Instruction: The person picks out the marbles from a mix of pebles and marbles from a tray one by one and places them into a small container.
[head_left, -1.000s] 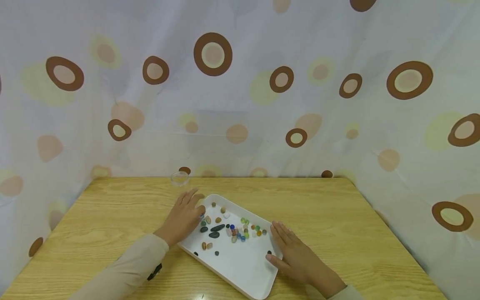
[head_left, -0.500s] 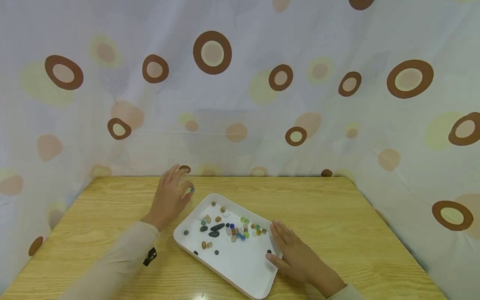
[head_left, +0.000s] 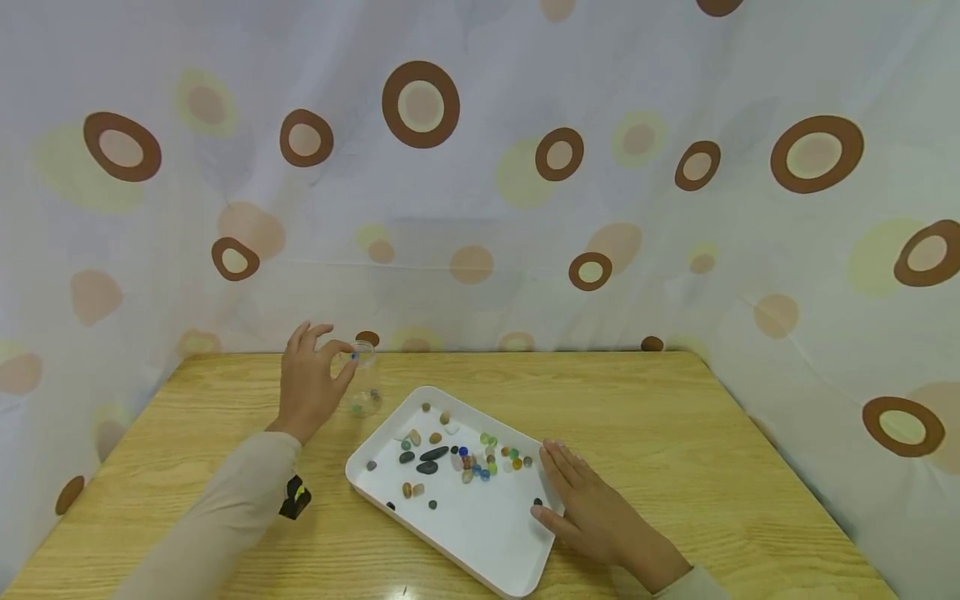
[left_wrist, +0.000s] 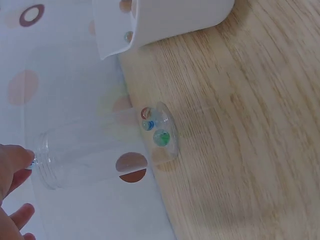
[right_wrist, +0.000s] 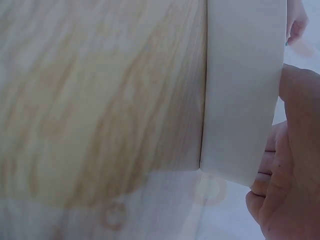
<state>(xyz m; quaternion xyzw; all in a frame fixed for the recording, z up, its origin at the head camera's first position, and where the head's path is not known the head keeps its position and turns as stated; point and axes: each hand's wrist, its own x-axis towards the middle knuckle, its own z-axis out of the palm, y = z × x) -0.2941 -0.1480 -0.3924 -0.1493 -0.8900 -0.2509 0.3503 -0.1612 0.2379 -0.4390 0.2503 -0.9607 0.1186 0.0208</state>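
Note:
Between thumb and index finger, my left hand (head_left: 309, 385) pinches a small blue marble (head_left: 355, 357) at the mouth of a clear jar (head_left: 366, 375). The jar stands upright at the back left of the table. In the left wrist view several marbles (left_wrist: 161, 137) lie on its bottom. My right hand (head_left: 600, 515) rests on the right end of a white tray (head_left: 480, 546), fingers straight along the far corner and thumb over the rim. Scattered in the tray are dark pebbles (head_left: 434, 454), tan stones (head_left: 417, 490) and coloured glass marbles (head_left: 484, 474).
A wooden table (head_left: 675, 467) bears the tray and jar. Behind it hangs a pale curtain (head_left: 480, 192) with brown and yellow rings. A black wrist strap (head_left: 296, 497) shows below the left sleeve.
My left hand has gone from the tray's left end up to the jar's mouth, carrying the blue marble. The right hand and tray have stayed in place.

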